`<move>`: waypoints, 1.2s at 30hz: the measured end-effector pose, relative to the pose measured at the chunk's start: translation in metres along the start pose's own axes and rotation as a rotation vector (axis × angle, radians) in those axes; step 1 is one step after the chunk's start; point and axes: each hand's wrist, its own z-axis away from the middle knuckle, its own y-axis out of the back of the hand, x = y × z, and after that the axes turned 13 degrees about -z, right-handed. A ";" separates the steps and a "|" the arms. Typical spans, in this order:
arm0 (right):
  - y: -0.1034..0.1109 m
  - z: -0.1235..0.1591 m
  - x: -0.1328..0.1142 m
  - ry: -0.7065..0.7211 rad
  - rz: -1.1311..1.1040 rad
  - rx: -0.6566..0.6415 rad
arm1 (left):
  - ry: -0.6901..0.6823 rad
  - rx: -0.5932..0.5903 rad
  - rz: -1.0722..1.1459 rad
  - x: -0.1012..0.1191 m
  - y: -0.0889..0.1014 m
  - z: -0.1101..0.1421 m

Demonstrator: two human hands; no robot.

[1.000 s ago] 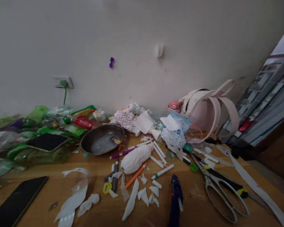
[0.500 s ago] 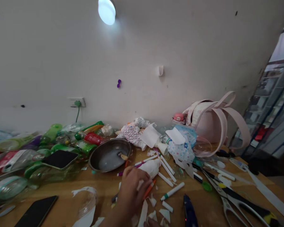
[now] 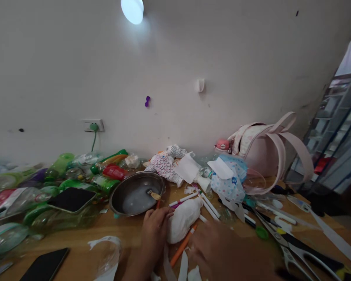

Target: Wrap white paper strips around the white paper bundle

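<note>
The head view shows a messy wooden table [image 3: 76, 234] against a white wall.

In the lower middle of the frame, the left hand [image 3: 155, 226] lies on the table with its fingers bent loosely around the left end of a white wrapped bundle [image 3: 183, 220]. The fingers touch the bundle. The bundle lies on its side, tilted up toward the right.

The right hand [image 3: 222, 249] is low in the frame, just right of the bundle. It is big and blurry, so I cannot tell if its fingers are spread or closed, or if they hold anything. An orange pen [image 3: 181, 248] lies between the two hands, just under the bundle. White paper scraps [image 3: 183, 271] lie at the bottom edge, near the pen.

Just up and left of the left hand sits a round metal pan [image 3: 136, 194]. White markers [image 3: 207, 205] lie beside the bundle on its upper right. Green plastic bottles [image 3: 61, 179] are piled at the left of the frame, with a dark phone [image 3: 71, 199] resting on them. Another phone [image 3: 45, 265] lies in the lower left corner. Big scissors [image 3: 304, 257] lie in the lower right. A pink bag [image 3: 263, 148] leans on the wall at the right. A round lamp [image 3: 132, 9] glows at the top.
</note>
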 end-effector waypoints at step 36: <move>0.005 -0.104 0.099 -0.328 -0.497 -0.142 | 0.351 -0.054 0.511 -0.002 -0.019 -0.004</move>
